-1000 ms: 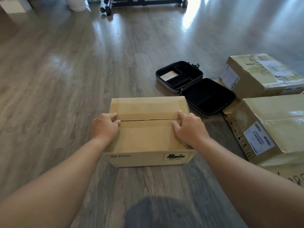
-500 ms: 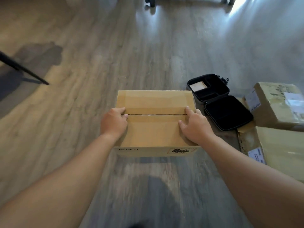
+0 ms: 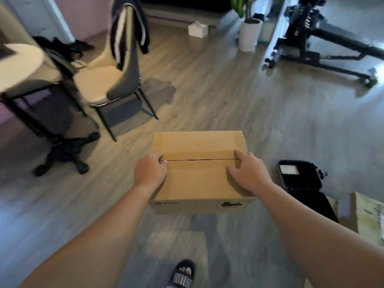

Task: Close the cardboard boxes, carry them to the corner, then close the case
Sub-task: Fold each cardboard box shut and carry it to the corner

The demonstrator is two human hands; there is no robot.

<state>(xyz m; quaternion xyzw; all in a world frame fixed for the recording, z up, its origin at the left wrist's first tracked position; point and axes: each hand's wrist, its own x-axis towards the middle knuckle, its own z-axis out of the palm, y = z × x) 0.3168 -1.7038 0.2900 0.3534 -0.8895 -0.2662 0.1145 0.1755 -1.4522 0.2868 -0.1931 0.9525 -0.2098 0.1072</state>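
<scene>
Both hands, left [image 3: 150, 173] and right [image 3: 248, 176], grip a box [image 3: 197, 179], flaps closed; case [image 3: 299, 179] lies open, holding a card [image 3: 289, 169].

chair [image 3: 116, 80] w/ jacket [image 3: 133, 28], plant pot [image 3: 249, 34], slipper [image 3: 182, 273]

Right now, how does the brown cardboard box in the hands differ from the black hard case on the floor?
The brown cardboard box has its top flaps folded shut, with a thin slit between them; the black hard case lies wide open. The left hand and right hand hold the box at its sides; nothing touches the case. The box looks larger than the case. Both are boxy containers.
</scene>
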